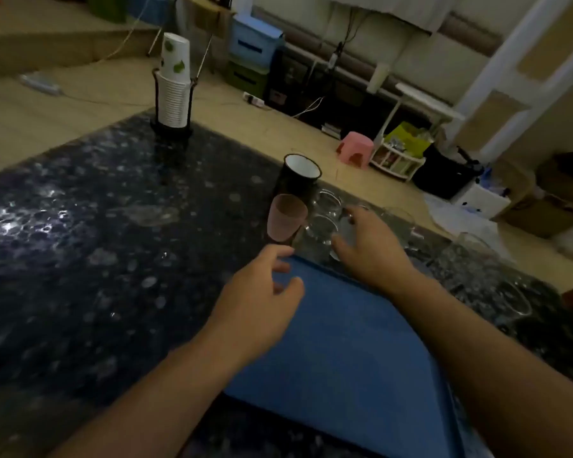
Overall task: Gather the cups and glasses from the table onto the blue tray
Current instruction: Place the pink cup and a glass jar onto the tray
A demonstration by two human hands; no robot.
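A blue tray (pixel 344 342) lies on the dark speckled table (pixel 96 259) in front of me. Beyond its far edge stand a pink cup (pixel 285 218), a black mug with a white inside (pixel 300 175) and several clear glasses (pixel 325 213). More clear glasses stand to the right: one (pixel 399 223) past my hand, one (pixel 473 252) near the table edge, one (pixel 513 299) closer. My left hand (pixel 262 299) hovers over the tray's far left corner, fingers apart, holding nothing. My right hand (pixel 368 246) reaches among the clear glasses; whether it grips one is unclear in the blur.
A stack of white paper cups in a black holder (pixel 174 94) stands at the table's far corner. On the floor beyond the table are a pink stool (pixel 356 148), storage boxes, a small shelf and cables.
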